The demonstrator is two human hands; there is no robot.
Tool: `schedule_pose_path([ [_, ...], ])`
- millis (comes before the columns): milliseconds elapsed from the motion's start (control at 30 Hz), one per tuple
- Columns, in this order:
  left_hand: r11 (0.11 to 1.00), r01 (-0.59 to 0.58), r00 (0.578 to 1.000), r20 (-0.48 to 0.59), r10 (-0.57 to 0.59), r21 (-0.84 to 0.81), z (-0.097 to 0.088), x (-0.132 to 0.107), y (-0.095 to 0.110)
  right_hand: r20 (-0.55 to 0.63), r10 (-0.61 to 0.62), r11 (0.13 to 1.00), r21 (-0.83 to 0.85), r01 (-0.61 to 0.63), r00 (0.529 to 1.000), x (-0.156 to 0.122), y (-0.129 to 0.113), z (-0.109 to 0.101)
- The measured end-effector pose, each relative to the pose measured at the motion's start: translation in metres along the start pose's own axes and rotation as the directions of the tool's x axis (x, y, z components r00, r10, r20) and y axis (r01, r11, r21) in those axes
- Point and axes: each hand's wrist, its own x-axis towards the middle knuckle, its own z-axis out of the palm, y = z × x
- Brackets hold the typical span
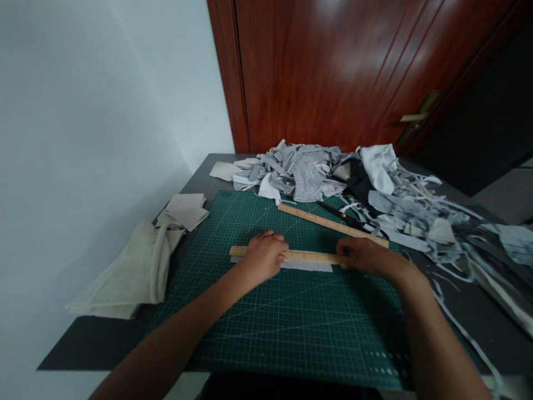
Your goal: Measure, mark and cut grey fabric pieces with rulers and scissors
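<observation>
A wooden ruler (308, 256) lies across a narrow grey fabric strip (308, 266) on the green cutting mat (291, 322). My left hand (264, 256) presses down on the ruler's left part with fingers curled over it. At the ruler's right end my right hand (366, 256) rests with fingers closed; what they hold is hidden.
A second wooden ruler (333, 225) lies diagonally farther back, with black scissors (339, 214) beside it. A heap of grey, white and black fabric scraps (316, 172) spreads along the back and right. Folded beige cloth (137, 266) sits left. A wooden door (353, 72) stands behind.
</observation>
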Motion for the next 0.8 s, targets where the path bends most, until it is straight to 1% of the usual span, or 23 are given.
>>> schedule_pose_path([
  [200, 1.000, -0.003, 1.000, -0.001, 0.003, -0.011, -0.001, 0.000, 0.000, -0.003, -0.012, 0.999, -0.032, 0.012, 1.000, 0.000, -0.002, 0.000],
  [400, 1.000, -0.002, 1.000, 0.014, 0.002, -0.005, 0.000, 0.000, 0.000, 0.012, 0.014, 1.000, -0.018, -0.014, 1.000, 0.003, 0.002, 0.002],
  [533, 1.000, 0.007, 1.000, 0.026, -0.007, -0.003, -0.002, 0.000, 0.001, -0.035, 0.003, 0.999, -0.033, -0.004, 0.999, 0.002, -0.001, 0.001],
  [567, 1.000, 0.009, 1.000, 0.029, -0.009, -0.003, -0.002, 0.000, 0.002, -0.056, -0.032, 0.999, -0.032, 0.030, 0.998, 0.000, -0.006, 0.000],
  [633, 1.000, 0.013, 1.000, 0.027, -0.013, -0.001, -0.002, 0.000, 0.002, -0.085, -0.157, 0.988, -0.017, 0.156, 0.984, -0.004, -0.020, 0.000],
  [700, 1.000, 0.015, 1.000, 0.022, -0.015, 0.005, -0.002, 0.000, 0.002, -0.078, -0.302, 0.952, 0.026, 0.305, 0.950, -0.010, -0.038, 0.002],
  [733, 1.000, 0.015, 1.000, 0.018, -0.015, 0.008, -0.001, 0.000, 0.002, -0.065, -0.344, 0.938, 0.031, 0.346, 0.937, -0.012, -0.048, 0.004],
  [800, 1.000, 0.012, 1.000, 0.009, -0.012, 0.010, 0.000, 0.000, 0.001, -0.064, -0.362, 0.932, -0.008, 0.362, 0.930, -0.015, -0.064, 0.010],
])
